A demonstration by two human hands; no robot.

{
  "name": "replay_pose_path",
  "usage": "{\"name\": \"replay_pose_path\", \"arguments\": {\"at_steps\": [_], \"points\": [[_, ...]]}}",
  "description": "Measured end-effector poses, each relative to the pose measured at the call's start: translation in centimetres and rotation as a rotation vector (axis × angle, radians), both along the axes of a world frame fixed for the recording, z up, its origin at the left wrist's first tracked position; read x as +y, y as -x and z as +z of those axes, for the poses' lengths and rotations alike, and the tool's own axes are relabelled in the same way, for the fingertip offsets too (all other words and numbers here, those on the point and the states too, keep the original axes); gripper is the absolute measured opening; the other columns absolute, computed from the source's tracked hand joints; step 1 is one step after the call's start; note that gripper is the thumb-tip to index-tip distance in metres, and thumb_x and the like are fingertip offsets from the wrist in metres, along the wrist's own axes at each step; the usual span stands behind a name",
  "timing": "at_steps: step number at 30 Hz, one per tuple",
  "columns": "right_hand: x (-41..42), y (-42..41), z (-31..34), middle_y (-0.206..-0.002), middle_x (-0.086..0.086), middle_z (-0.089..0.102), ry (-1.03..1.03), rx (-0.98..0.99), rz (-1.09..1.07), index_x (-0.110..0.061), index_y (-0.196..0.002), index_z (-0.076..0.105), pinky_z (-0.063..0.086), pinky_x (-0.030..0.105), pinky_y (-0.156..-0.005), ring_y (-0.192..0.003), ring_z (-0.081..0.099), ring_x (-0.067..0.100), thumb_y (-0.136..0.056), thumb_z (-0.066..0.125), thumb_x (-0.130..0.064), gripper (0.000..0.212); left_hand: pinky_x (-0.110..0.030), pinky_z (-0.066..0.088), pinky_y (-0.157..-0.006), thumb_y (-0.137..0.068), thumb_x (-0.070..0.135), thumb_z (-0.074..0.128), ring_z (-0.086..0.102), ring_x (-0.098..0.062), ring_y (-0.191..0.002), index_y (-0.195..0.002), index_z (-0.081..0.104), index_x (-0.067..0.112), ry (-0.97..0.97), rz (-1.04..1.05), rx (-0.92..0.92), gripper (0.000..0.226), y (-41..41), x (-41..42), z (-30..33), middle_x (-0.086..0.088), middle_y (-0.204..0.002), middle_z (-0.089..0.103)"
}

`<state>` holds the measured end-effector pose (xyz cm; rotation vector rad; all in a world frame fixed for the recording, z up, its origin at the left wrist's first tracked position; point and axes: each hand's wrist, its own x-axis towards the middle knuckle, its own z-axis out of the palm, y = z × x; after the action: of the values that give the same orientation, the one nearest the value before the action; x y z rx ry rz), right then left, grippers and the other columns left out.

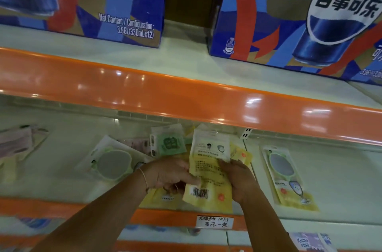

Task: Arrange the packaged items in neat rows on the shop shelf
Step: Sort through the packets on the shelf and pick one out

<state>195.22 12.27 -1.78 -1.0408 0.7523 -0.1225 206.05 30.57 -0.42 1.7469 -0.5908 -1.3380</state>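
Note:
I hold a yellow and white flat packet (208, 171) with a barcode facing me, just above the pale shelf (339, 181). My left hand (171, 174) pinches its left edge with the thumb on the face. Curled round the packet's right edge is my right hand (239, 179). More yellow packets (242, 153) lie under and behind it. A mirror packet (287, 175) lies flat to the right, another mirror packet (112, 162) to the left, and a green packet (169, 142) behind.
An orange shelf lip (186, 94) overhangs the working shelf. Two blue cola cartons (299, 14) stand on the shelf above. Pink packets (16, 144) lie at far left. A handwritten price tag (215, 222) sits on the front edge, with purple packets (310, 241) below.

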Motion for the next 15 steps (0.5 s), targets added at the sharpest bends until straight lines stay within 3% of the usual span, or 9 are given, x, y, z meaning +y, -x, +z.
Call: {"name": "replay_pose_path", "arguments": {"at_steps": [2, 4, 7, 9, 15], "points": [[0.5, 0.3, 0.5, -0.106, 0.029, 0.069, 0.018, -0.013, 0.026, 0.005, -0.110, 0.065, 0.058, 0.052, -0.068, -0.092, 0.069, 0.045, -0.093, 0.053, 0.001, 0.021, -0.027, 0.044, -0.053, -0.087, 0.039, 0.068, 0.059, -0.014, -0.055, -0.092, 0.070, 0.015, 0.061, 0.109, 0.036, 0.024, -0.1, 0.3, 0.3, -0.004, -0.073, 0.068], [1.0, 0.5, 0.8, -0.107, 0.029, 0.069, 0.036, -0.027, 0.059, 0.006, -0.111, 0.064, 0.058, 0.051, -0.071, -0.093, 0.069, 0.044, -0.092, 0.055, 0.001, 0.022, -0.024, 0.047, -0.056, -0.090, 0.039, 0.063, 0.065, -0.010, -0.060, -0.091, 0.070, 0.019, 0.141, 0.282, 0.019, 0.022, -0.6, 0.4, 0.2, 0.003, -0.075, 0.072], [1.5, 0.7, 0.7, -0.106, 0.026, 0.070, 0.099, 0.005, 0.093, 0.004, -0.110, 0.066, 0.054, 0.055, -0.084, -0.096, 0.069, 0.043, -0.091, 0.059, -0.004, 0.022, -0.040, 0.053, -0.087, -0.090, 0.036, 0.064, 0.069, -0.025, -0.096, -0.099, 0.072, 0.013, 0.177, 0.421, 0.066, 0.026, -1.4, -0.1, -0.2, -0.003, -0.092, 0.076], [1.8, 1.1, 0.9, -0.104, 0.024, 0.071, 0.158, 0.019, 0.107, 0.001, -0.107, 0.069, 0.054, 0.054, -0.085, -0.094, 0.069, 0.041, -0.091, 0.062, -0.009, 0.020, -0.047, 0.049, -0.097, -0.091, 0.030, 0.064, 0.067, -0.030, -0.101, -0.100, 0.071, 0.010, 0.136, 0.466, 0.079, 0.023, -1.3, -0.9, -0.3, -0.007, -0.096, 0.075], [-0.5, 2.8, 0.9, -0.092, 0.003, 0.077, 0.420, 0.101, 0.149, -0.020, -0.106, 0.070, 0.060, 0.043, -0.077, -0.083, 0.074, 0.023, -0.083, 0.075, -0.026, 0.025, -0.037, 0.056, -0.079, -0.096, 0.023, 0.057, 0.070, -0.022, -0.087, -0.102, 0.070, 0.010, 0.141, 0.554, -0.056, 0.019, 0.9, -5.0, -0.2, -0.007, -0.093, 0.075]]}}
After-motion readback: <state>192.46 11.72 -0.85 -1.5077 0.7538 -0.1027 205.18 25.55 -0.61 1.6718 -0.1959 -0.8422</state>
